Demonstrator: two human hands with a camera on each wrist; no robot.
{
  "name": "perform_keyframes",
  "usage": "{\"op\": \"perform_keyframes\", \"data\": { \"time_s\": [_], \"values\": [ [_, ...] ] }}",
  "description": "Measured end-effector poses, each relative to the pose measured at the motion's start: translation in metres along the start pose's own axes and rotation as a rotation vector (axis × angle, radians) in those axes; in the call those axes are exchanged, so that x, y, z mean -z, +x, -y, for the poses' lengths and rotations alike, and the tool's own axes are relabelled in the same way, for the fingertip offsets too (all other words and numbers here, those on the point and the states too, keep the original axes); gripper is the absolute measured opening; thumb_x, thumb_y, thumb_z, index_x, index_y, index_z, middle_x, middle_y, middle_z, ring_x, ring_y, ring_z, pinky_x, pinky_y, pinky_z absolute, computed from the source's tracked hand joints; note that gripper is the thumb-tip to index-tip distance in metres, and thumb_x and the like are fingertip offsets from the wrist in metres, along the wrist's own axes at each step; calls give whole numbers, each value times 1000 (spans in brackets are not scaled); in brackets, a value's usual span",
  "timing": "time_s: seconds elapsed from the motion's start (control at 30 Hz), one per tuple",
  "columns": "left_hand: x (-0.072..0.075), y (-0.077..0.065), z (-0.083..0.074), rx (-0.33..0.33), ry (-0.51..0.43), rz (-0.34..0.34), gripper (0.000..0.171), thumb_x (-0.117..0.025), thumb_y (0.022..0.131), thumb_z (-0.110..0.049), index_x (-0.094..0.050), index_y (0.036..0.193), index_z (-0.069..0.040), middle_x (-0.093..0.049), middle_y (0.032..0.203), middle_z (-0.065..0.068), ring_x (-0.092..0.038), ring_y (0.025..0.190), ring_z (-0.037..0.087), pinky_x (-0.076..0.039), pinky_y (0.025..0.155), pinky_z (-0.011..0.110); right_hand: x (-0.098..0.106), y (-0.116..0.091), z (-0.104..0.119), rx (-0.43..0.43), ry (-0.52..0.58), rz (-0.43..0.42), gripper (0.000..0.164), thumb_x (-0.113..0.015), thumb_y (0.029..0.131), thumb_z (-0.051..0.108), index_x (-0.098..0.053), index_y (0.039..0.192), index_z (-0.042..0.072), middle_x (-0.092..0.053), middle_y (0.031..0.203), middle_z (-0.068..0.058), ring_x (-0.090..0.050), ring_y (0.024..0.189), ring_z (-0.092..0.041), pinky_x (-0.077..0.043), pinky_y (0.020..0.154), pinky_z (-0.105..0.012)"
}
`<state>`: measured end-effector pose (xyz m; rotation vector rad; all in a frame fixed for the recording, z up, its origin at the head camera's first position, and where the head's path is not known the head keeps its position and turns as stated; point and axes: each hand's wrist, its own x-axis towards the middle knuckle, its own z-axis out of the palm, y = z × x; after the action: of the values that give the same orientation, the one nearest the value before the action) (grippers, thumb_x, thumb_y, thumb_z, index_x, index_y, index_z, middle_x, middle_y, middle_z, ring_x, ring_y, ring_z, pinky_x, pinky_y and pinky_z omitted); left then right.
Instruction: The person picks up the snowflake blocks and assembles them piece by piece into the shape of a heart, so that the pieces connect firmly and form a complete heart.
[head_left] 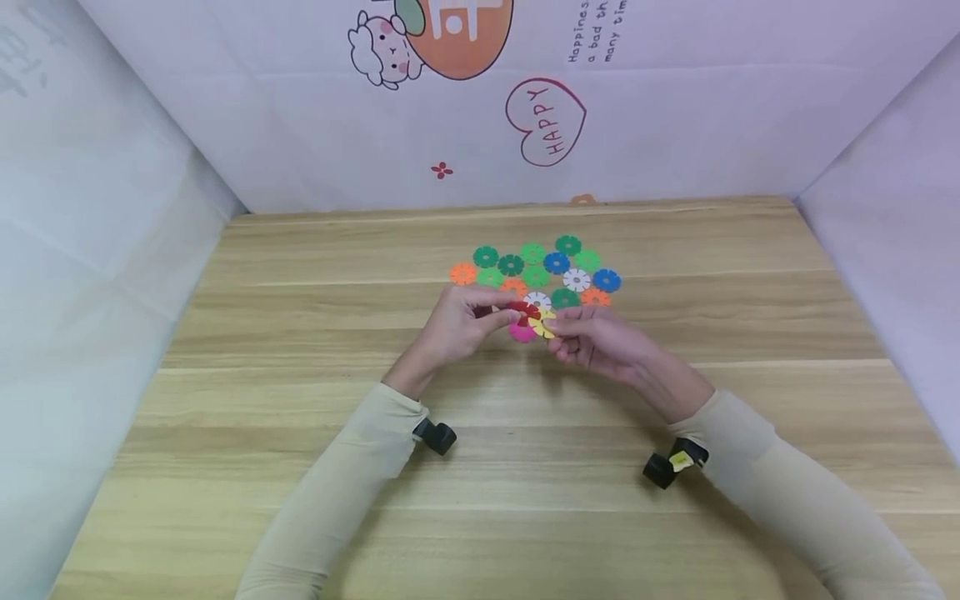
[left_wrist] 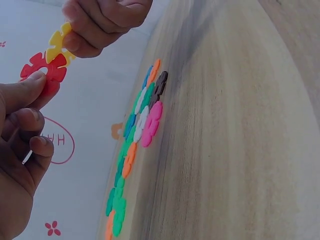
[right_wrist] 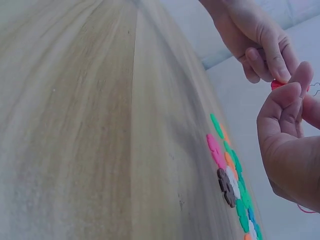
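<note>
The left hand point(head_left: 463, 323) pinches the red disc point(left_wrist: 59, 74) by its edge between thumb and finger, the other fingers bent; the right hand point(head_left: 600, 343) pinches the yellow disc point(left_wrist: 56, 41) with thumb and curled fingers. Both discs are raised off the table point(head_left: 480, 500), above the pink disc point(head_left: 522, 333), their edges overlapping; whether their slots mesh I can't quite tell.

Each grip takes only a rim, so pressing out of line could bend the notched edges or make a disc spring loose. A dropped one might land on the pink disc or knock its neighbours.

Counts: one red, one yellow and one pink; one brown disc point(left_wrist: 159, 90), just beside the pink. Beyond the pink lie four dark green discs point(head_left: 486, 257), four light green discs point(head_left: 490, 277), three orange discs point(head_left: 463, 273), two blue discs point(head_left: 607, 280) and two white discs point(head_left: 577, 279).
</note>
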<state>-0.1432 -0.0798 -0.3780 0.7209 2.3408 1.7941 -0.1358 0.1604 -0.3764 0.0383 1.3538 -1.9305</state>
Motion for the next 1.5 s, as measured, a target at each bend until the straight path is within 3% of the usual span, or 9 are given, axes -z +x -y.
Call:
{"op": "perform_keyframes", "data": {
  "time_s": [0.47,0.7,0.93,1.2,1.33,1.5],
  "values": [
    [0,1,-1,-5,43,15,17,-75,91,-8,-78,107,-6,-74,86,5,-51,63,19,-40,53,25,-1,2,-2,-27,7,1,20,-48,106,6,-67,102,2,-71,76,-7,-64,62,-11,-54,63,-20],
    [10,2,3,-7,-9,35,15,-75,92,-14,-79,107,-12,-72,89,3,-49,65,22,-39,55,26,-6,5,-5,41,-97,33,15,-54,105,12,-65,99,5,-73,83,-7,-67,70,-14,-56,73,-25],
    [16,-1,10,-8,-18,61,11,-71,95,-13,-78,104,-12,-69,95,16,-45,60,24,-35,51,26,-4,7,-6,114,-287,46,10,-56,104,11,-63,104,3,-70,92,-14,-69,78,-20,-57,79,-33],
    [16,-2,11,11,19,82,10,-72,95,-14,-78,103,-14,-69,90,3,-49,64,26,-38,52,27,6,6,1,185,-509,-6,15,-62,100,9,-63,108,-3,-66,101,-28,-67,80,-24,-58,80,-39],
    [13,-1,12,35,35,76,15,-70,96,-15,-75,110,-12,-70,95,4,-55,72,36,-42,54,27,4,5,2,191,-587,1,17,-65,99,11,-62,107,-4,-68,103,-30,-68,78,-26,-58,81,-41],
    [11,-3,15,97,17,12,29,-70,97,-22,-70,125,-13,-68,113,0,-62,84,37,-50,60,37,1,5,0,219,-608,-29,17,-66,98,11,-63,106,-4,-69,103,-30,-69,79,-29,-58,80,-42]
  ]
}}
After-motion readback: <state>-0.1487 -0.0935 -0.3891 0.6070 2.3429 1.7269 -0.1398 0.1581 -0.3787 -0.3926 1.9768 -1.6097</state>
